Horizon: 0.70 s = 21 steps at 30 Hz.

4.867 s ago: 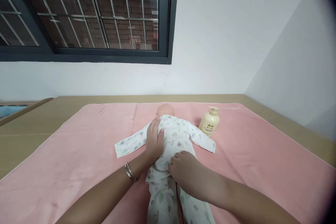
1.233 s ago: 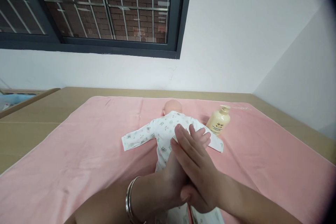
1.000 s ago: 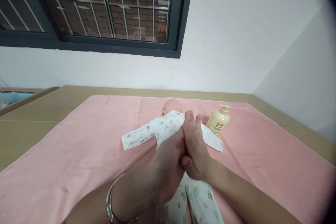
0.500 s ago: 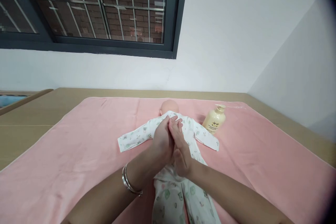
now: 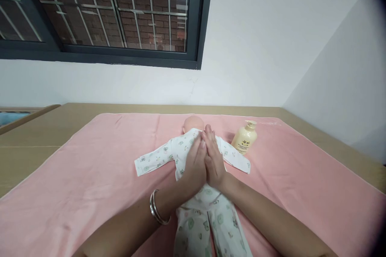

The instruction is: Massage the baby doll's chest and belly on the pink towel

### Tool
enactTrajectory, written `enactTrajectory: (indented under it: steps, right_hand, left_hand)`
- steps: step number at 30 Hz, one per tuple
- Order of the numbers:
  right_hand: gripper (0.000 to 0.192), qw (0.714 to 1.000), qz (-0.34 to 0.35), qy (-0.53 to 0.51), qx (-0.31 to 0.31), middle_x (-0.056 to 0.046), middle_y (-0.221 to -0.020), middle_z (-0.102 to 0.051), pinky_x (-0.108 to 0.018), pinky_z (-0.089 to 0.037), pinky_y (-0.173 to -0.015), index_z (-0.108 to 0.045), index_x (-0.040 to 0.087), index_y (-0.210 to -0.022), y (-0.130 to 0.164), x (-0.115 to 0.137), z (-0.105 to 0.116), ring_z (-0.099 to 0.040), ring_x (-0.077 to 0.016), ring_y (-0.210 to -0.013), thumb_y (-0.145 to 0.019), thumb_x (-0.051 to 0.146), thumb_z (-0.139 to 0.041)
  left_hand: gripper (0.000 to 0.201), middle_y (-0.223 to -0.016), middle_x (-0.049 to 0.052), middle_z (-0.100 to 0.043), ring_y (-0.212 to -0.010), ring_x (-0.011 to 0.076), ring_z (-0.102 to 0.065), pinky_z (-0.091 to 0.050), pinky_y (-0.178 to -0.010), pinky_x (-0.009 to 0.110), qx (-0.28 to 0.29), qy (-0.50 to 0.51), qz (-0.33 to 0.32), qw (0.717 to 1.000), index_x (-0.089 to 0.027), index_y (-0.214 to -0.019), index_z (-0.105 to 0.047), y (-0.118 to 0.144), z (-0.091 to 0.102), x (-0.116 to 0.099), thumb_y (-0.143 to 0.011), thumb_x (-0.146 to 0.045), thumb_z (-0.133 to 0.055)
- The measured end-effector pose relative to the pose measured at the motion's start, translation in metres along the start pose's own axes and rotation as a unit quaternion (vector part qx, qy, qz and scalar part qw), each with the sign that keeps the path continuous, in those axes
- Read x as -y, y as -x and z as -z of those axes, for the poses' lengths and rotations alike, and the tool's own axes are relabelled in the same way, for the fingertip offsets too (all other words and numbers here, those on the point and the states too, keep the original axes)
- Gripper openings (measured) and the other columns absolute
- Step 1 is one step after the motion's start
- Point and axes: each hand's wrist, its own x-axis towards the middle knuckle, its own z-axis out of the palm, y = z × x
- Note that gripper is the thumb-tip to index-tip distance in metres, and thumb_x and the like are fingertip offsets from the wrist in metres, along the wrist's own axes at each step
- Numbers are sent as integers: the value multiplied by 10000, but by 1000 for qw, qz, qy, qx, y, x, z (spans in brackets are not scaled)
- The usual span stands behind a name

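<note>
Left hand (image 5: 195, 164) and right hand (image 5: 214, 160) flat, fingers extended, side by side on face-down doll in white printed romper (image 5: 193, 176), mid pink towel (image 5: 90, 176). Risk: hard pressing bunching the fabric, nudging nearby cream pump bottle (image 5: 245, 138).

A cream pump bottle (image 5: 244, 138) stood upright near the far right corner of a pink towel (image 5: 90, 176) spread over a tan desk (image 5: 36, 144), beneath a dark-framed barred window (image 5: 99, 12) set in the white wall (image 5: 265, 48) behind it.
</note>
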Motion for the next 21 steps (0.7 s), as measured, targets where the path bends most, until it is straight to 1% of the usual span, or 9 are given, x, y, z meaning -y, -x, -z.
enactTrajectory:
  steps: [2,3,5,7,10,13,15,18,21]
  right_hand:
    - [519,995,-73,-10,61,-68,-1543,-285,-502,-256,-1140,-185,235,-1505,-3,2,-3,-263,-243,-1414,-998,348,-190]
    - [499,990,-95,-13,101,-72,-1507,-360,-466,-316,-1118,-231,234,-1493,-4,3,-4,-341,-223,-1379,-999,299,-210]
    - [485,981,-96,-3,171,-79,-1438,-465,-433,-373,-1085,-316,225,-1464,-7,1,-8,-434,-202,-1318,-985,215,-240]
    - [484,972,-71,39,219,-97,-1434,-467,-459,-327,-1113,-377,195,-1436,-10,-8,-11,-396,-216,-1345,-956,187,-311]
    - [488,958,-52,95,265,-96,-1490,-385,-488,-212,-1160,-388,176,-1431,-15,-32,-12,-254,-227,-1417,-947,241,-381]
    - [477,951,-55,103,285,-72,-1516,-340,-473,-183,-1168,-367,202,-1443,-18,-52,-10,-210,-205,-1431,-987,333,-321]
    - [500,949,-83,121,280,-71,-1540,-283,-487,-185,-1162,-353,208,-1452,-16,-56,-10,-179,-222,-1439,-993,397,-291]
    - [563,938,-139,180,262,-102,-1555,-227,-535,-194,-1146,-315,162,-1469,-8,-49,-12,-153,-283,-1441,-986,448,-271]
    - [597,930,-147,232,246,-191,-1530,-250,-560,-206,-1136,-308,44,-1456,2,-33,-15,-185,-336,-1426,-970,391,-319]
  left_hand:
    - [402,-1457,69,-449,-1395,234,-329,-222,-1181,388,-70,-58,-47,995,-204,-1291,-516,-18,9,7,-945,-363,-389]
    - [390,-1443,74,-466,-1378,232,-359,-240,-1173,399,-92,-79,-60,991,-204,-1278,-524,-26,15,11,-945,-352,-384]
    - [377,-1423,75,-490,-1353,227,-399,-275,-1156,402,-109,-92,-67,988,-210,-1261,-536,-39,26,22,-945,-353,-386]
    - [373,-1396,82,-518,-1325,229,-436,-303,-1139,407,-109,-104,-65,986,-216,-1249,-545,-44,34,35,-945,-367,-390]
    - [384,-1368,93,-542,-1297,235,-466,-314,-1125,434,-101,-141,-77,982,-213,-1260,-540,-41,41,54,-939,-379,-409]
    - [398,-1377,89,-531,-1302,229,-453,-312,-1121,441,-86,-176,-103,975,-211,-1286,-520,-35,42,65,-946,-374,-393]
    - [399,-1383,87,-523,-1303,227,-448,-316,-1115,435,-84,-188,-107,973,-213,-1294,-515,-32,42,67,-954,-368,-375]
    - [392,-1376,87,-525,-1296,227,-450,-317,-1111,427,-85,-202,-115,969,-210,-1289,-519,-31,42,68,-957,-357,-369]
    - [379,-1357,92,-536,-1282,223,-460,-314,-1111,416,-90,-209,-131,965,-204,-1266,-533,-29,42,68,-960,-351,-366]
